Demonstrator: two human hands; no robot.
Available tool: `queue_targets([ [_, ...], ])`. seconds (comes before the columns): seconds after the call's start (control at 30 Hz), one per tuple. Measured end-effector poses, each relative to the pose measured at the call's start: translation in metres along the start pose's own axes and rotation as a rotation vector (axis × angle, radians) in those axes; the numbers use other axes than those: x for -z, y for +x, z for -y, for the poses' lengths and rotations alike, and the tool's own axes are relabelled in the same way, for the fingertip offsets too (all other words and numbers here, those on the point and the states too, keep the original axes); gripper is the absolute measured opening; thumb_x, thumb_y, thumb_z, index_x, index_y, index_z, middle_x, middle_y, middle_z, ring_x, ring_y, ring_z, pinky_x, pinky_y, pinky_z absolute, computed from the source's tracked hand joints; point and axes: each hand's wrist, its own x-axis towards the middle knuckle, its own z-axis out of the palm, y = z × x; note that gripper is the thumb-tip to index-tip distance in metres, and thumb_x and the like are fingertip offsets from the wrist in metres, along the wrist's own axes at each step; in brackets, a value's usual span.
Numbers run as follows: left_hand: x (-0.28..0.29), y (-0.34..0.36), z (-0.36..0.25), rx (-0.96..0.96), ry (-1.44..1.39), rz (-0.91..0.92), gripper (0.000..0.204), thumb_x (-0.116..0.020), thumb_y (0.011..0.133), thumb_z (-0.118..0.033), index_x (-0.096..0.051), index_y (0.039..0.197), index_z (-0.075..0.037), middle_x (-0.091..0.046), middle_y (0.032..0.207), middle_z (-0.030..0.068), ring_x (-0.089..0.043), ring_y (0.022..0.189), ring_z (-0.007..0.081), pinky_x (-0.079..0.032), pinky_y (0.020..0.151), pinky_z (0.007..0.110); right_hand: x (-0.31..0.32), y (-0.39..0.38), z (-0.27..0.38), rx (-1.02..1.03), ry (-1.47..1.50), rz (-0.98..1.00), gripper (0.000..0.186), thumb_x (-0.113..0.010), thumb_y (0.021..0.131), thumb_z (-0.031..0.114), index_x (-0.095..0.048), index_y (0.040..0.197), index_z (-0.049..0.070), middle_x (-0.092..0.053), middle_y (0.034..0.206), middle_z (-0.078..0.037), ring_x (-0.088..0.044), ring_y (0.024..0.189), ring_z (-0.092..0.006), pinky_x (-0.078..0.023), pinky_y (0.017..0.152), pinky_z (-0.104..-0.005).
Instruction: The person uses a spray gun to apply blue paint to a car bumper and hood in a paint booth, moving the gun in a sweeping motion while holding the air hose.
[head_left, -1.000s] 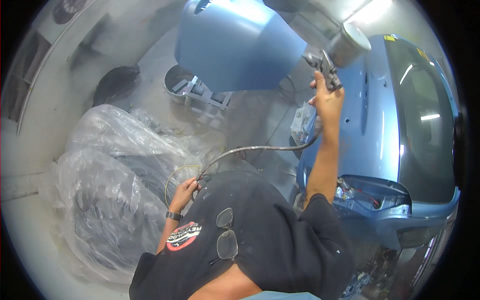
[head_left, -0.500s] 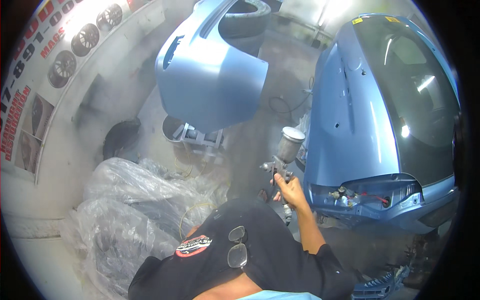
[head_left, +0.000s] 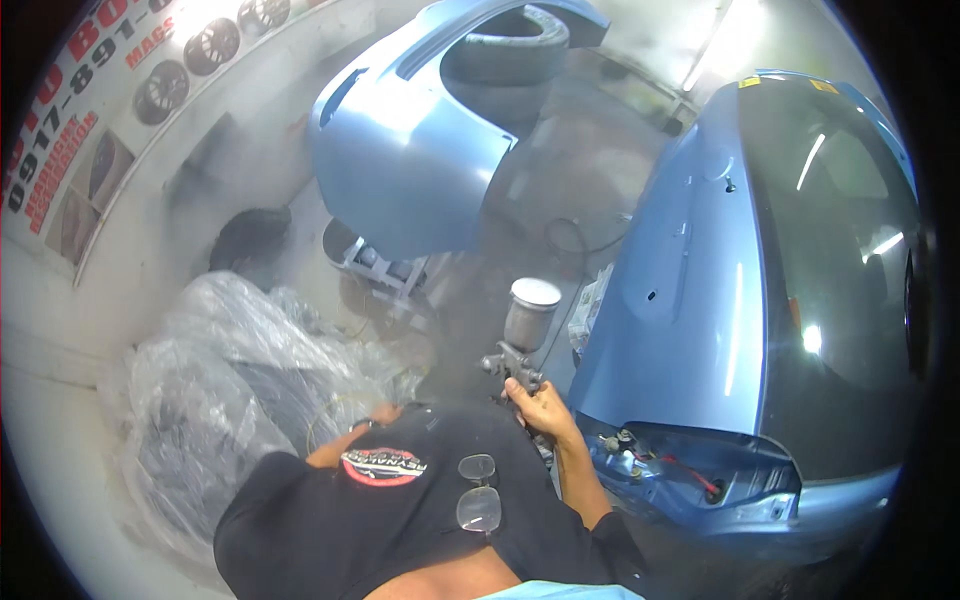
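My right hand point(head_left: 535, 405) grips a silver spray gun point(head_left: 508, 365) with a pale cup point(head_left: 532, 312) on top, held upright in front of my body. My left hand point(head_left: 385, 414) shows small and blurred at the left edge of my dark shirt; its fingers are unclear. Ahead, a light blue curved body panel point(head_left: 410, 175) rests over a pale stand point(head_left: 385, 268), with a tyre point(head_left: 505, 60) behind it. To the right is a blue tailgate or car body part point(head_left: 665, 330) with a dark window point(head_left: 830, 370), close to my right hand.
Crumpled clear plastic sheeting point(head_left: 210, 390) covers something at my lower left. A dark round object point(head_left: 245, 240) lies by the left wall, which carries a sign with wheel pictures point(head_left: 160, 90). A hose point(head_left: 568, 238) loops on the floor between the two blue parts. The air looks hazy.
My right hand and spray gun have come down from high beside the front panel to near my body. My left hand, earlier pinching the hose, is now partly hidden. The view has shifted.
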Motion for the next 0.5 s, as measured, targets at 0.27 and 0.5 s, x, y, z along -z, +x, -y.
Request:
queue_targets([
  [0.27,0.033,-0.007,-0.099,-0.171,-0.087,-0.264,0.052,-0.059,0.093,-0.051,-0.067,0.119,-0.006,-0.066,0.119,0.0263,-0.059,0.116,0.0435,-0.047,0.099,0.049,0.078,-0.056,0.039,0.325,0.486,0.075,0.052,-0.058,0.102,0.043,-0.058,0.129,-0.001,-0.069,0.103,-0.012,-0.063,0.059,-0.0134,-0.051,0.053,-0.0253],
  [0.5,0.091,-0.01,-0.15,-0.168,-0.076,0.051,0.072,-0.04,0.097,-0.067,-0.07,0.114,-0.003,-0.069,0.111,0.0284,-0.064,0.11,0.0427,-0.047,0.095,0.048,0.112,-0.023,0.033,0.335,0.54,-0.026,0.054,-0.054,0.103,0.048,-0.058,0.132,0.003,-0.07,0.1,-0.008,-0.061,0.056,-0.0098,-0.048,0.05,-0.0243],
])
